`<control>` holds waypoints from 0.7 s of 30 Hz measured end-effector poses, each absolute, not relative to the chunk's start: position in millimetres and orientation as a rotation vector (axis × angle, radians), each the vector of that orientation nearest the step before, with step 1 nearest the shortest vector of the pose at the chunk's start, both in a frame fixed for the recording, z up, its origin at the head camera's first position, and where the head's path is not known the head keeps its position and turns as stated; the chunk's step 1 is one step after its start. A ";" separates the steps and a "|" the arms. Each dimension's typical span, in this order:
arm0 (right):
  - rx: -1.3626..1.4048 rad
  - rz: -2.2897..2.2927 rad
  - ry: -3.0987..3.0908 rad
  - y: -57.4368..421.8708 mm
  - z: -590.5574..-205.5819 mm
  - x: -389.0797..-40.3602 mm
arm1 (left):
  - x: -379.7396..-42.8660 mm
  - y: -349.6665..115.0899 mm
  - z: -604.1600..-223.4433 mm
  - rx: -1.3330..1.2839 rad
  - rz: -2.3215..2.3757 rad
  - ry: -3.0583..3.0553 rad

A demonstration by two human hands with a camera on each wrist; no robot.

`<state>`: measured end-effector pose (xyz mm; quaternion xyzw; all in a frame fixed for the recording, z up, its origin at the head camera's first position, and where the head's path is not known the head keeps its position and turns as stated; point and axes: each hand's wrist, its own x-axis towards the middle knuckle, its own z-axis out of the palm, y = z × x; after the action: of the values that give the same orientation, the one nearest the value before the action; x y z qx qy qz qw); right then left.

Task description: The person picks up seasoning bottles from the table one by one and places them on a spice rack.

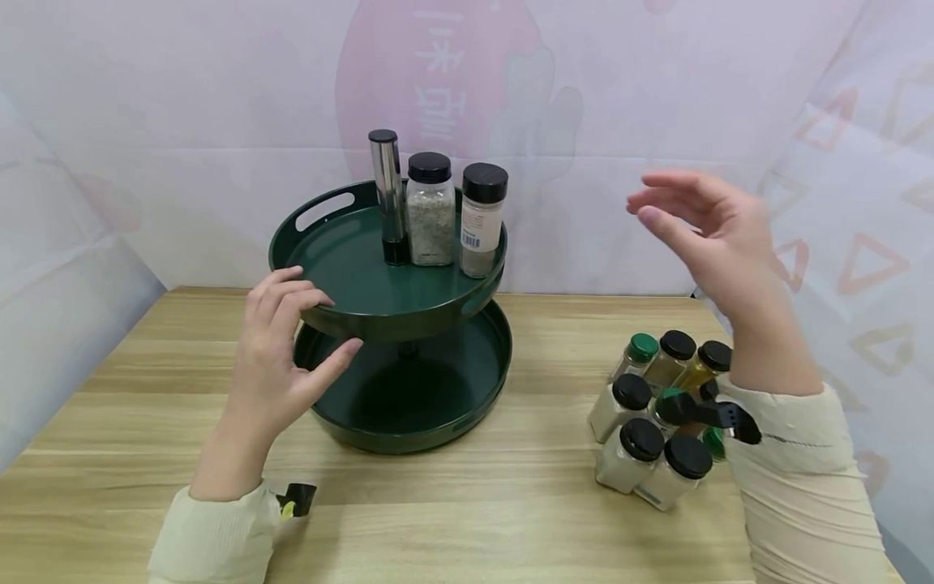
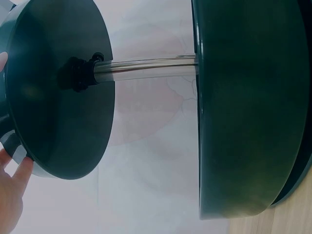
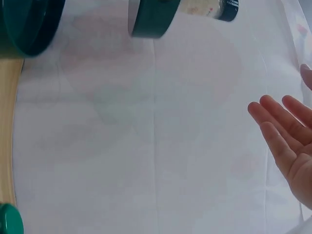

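My left hand (image 1: 280, 349) is at the front left of a dark green two-tier round tray (image 1: 328, 251). Its fingers are spread at the upper tier's rim, the thumb in front of the wall. In the left wrist view, fingers (image 2: 22, 173) meet that tier's edge; whether they press on it I cannot tell. A slim steel grinder (image 1: 389, 195), a black-capped square jar (image 1: 430, 215) and a round labelled shaker (image 1: 481, 227) stand on the upper tier. My right hand (image 1: 715, 231) is raised in the air to the right, fingers loosely bent, holding nothing.
Several spice jars (image 1: 642, 442) with black or green caps are grouped on the wooden table (image 1: 540, 503), below my right forearm. The lower tier (image 1: 401, 397) is under the upper one, joined by a metal pole (image 2: 146, 67). A pale patterned cloth (image 1: 219, 105) hangs behind.
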<state>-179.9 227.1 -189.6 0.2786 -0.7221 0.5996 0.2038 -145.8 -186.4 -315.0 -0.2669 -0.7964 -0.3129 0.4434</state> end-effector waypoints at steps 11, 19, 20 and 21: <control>0.654 1.744 -1.851 282.7 -204.0 -163.5 | -146.8 -185.7 -313.6 -0.648 -0.801 -1.988; 0.492 1.759 -1.766 310.3 -221.4 -154.9 | -146.5 -184.9 -312.5 -0.635 -0.828 -1.999; 0.475 1.745 -1.770 313.6 -223.8 -153.9 | -146.5 -184.7 -312.6 -0.635 -0.828 -1.999; 0.463 1.738 -1.777 317.1 -226.4 -152.7 | -146.5 -184.6 -312.7 -0.635 -0.829 -1.999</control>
<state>-152.7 317.1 -226.4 0.1745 -0.6702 0.6552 0.3018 -146.5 -184.6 -312.7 -0.2545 -0.8008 -0.3320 0.4286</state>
